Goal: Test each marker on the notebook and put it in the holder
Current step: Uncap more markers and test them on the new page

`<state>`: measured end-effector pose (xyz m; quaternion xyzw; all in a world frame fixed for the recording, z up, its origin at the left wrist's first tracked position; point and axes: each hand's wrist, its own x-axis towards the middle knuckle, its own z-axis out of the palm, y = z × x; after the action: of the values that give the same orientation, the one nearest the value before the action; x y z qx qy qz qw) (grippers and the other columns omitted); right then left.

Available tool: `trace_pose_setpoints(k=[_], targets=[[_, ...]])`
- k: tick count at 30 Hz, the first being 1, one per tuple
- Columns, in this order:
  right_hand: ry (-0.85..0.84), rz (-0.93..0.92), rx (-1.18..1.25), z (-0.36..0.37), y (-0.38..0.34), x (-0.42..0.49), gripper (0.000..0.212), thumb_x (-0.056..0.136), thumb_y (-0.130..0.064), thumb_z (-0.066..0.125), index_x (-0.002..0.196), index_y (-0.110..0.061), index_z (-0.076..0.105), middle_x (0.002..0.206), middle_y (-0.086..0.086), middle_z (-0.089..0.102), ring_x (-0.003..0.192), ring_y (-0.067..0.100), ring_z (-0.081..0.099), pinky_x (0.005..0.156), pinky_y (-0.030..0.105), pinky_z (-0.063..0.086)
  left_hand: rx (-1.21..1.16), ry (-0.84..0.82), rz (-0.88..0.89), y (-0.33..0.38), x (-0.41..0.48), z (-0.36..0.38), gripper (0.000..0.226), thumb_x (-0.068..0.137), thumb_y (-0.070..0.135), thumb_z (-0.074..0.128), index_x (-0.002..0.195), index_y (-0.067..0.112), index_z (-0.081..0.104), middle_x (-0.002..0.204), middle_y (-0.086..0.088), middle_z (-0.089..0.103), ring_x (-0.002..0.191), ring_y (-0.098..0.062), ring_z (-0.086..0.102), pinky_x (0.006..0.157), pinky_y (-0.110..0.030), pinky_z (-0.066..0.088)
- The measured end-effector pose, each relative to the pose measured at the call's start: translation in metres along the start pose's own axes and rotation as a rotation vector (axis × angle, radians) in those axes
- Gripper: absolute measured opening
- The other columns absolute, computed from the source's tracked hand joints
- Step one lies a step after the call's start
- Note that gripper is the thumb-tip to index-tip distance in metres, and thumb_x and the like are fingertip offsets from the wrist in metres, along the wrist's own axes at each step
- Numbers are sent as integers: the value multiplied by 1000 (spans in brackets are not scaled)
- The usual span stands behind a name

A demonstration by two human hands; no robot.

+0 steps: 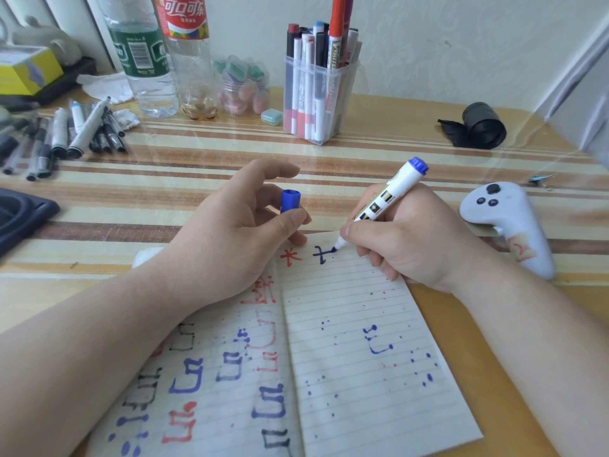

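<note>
Now: blue marker on the page

Right now my right hand grips the marker, its tip touching the top of the notebook. My left hand pinches the blue cap with its thumb. The holder, full of markers, stands at the back of the striped table, near the pale wall, with 2 bottles to its left.

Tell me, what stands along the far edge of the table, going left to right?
Yellow box, green-labelled bottle, red-labelled bottle, clear jar, marker holder, black roll.
</note>
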<state>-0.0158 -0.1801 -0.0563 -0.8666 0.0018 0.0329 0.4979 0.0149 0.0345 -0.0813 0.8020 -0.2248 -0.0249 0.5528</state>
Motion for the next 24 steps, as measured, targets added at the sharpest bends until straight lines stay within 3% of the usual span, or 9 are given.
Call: trace_pose_setpoints(k=[9, 19, 24], targets=[[-26, -95, 139, 0, 9, 1, 12, 89, -5, 73, 80, 0, 67, 61, 8, 62, 46, 27, 54, 42, 30, 43, 1, 9, -2, 0, 0, 0, 42, 88, 36, 61, 128, 33, 52, 96, 11, 76, 84, -13, 77, 92, -51, 55], [-18, -100, 42, 3, 7, 1, 11, 86, -10, 75, 78, -7, 68, 56, 0, 61, 42, 16, 55, 43, 30, 46, -5, 13, -11, -1, 1, 0, 43, 87, 36, 63, 128, 32, 53, 96, 8, 75, 83, -15, 77, 92, -52, 55], [-58, -93, 88, 3, 7, -1, 9, 86, -10, 76, 81, -6, 70, 62, 3, 65, 53, 17, 58, 44, 29, 46, -16, 17, -11, 0, 0, 1, 41, 86, 36, 63, 126, 32, 53, 95, 7, 75, 82, -15, 77, 92, -52, 55]])
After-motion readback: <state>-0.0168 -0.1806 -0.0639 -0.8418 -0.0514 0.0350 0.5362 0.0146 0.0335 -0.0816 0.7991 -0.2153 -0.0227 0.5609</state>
